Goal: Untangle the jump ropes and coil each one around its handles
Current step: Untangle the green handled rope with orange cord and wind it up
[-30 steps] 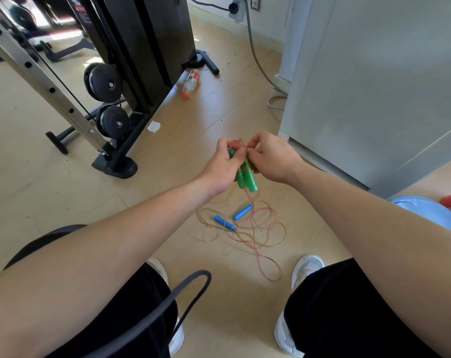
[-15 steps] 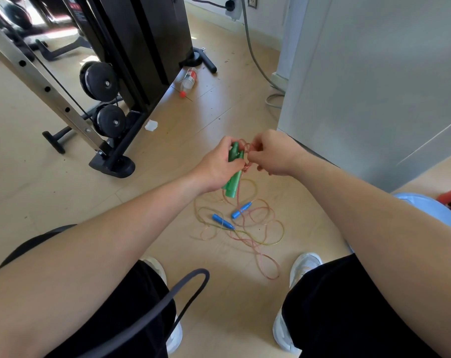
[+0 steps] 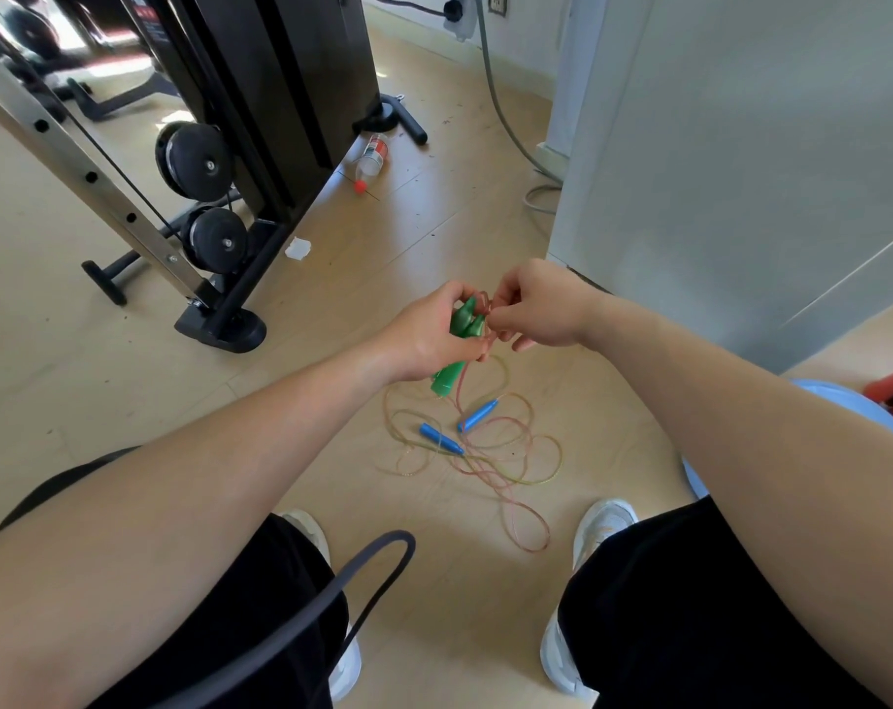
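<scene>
At frame centre the left hand (image 3: 429,332) is closed around the two green handles (image 3: 457,350), held together with their butts pointing down. The right hand (image 3: 534,309), just beside it, pinches the pink cord (image 3: 485,299) at the handles' tips, apparently laying a turn on. The task looks early: few turns sit on the green pair, and most of that cord trails to the floor (image 3: 383,248). Below the hands, the blue handles (image 3: 459,429) lie apart in a loose tangle (image 3: 490,452) of pink and yellowish loops, untouched. No containers show, only a bottle (image 3: 371,157) lying at upper centre, contents unclear.
</scene>
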Demonstrator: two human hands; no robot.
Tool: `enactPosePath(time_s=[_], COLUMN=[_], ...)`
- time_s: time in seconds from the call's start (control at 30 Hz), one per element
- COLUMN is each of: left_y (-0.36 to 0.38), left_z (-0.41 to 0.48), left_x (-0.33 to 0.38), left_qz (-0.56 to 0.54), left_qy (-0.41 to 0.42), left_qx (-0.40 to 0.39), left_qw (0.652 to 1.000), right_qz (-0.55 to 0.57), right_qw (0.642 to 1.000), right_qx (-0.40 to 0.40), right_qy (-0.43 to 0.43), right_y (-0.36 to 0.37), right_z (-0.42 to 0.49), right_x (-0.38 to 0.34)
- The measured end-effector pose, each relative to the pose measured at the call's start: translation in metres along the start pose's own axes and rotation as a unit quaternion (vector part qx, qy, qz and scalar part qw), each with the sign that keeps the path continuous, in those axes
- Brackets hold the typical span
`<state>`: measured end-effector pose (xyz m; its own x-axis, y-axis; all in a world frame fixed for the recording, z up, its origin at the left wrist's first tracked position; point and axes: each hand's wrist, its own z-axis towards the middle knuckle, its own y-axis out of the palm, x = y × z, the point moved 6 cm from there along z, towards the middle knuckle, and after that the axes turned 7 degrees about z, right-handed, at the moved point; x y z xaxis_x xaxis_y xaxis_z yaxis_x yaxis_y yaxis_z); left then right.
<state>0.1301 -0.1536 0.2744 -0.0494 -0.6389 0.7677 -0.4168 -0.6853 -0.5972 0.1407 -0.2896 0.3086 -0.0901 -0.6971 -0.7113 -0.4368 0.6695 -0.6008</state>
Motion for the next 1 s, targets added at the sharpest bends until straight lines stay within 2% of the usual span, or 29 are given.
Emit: enactPosePath(time_s=[0.13,0.27,0.47,0.63,0.77,0.87,1.0], left_y=[0.0,0.0,0.001,-0.003,-0.003,-0.003,-0.001], left_z=[0.0,0.001,-0.001,-0.002,-0.004,-0.004,-0.004], left_x=[0.003,0.005,0.006,0.003,0.006,0.004,0.001], left_qz=[-0.008,-0.004,-0.004,-0.018,0.021,0.089,0.106], left_qy=[-0.002,0.006,0.009,0.0,0.002,-0.006,0.01], left_qx=[-0.006,-0.015,-0.026,-0.009,-0.007,-0.004,-0.024], left_qw=[1.0,1.0,1.0,1.0,1.0,0.996,0.994], right_qz=[-0.008,-0.02,-0.029,0.086,0.181,0.139,0.073], right_qw=[1.0,1.0,1.0,0.994,0.982,0.989,0.997], right_qx=[0.025,-0.005,-0.006,0.048,0.032,0.03,0.02], right_qy=[-0.008,0.005,-0.001,-0.055,-0.05,-0.038,-0.013], right_y=[-0.003,0.005,0.005,-0.007,-0.006,-0.002,-0.001], right_z=[0.0,0.0,0.001,0.005,0.004,0.005,0.002], right_x=[-0.004,-0.003,-0.002,-0.001,0.002,0.002,0.0])
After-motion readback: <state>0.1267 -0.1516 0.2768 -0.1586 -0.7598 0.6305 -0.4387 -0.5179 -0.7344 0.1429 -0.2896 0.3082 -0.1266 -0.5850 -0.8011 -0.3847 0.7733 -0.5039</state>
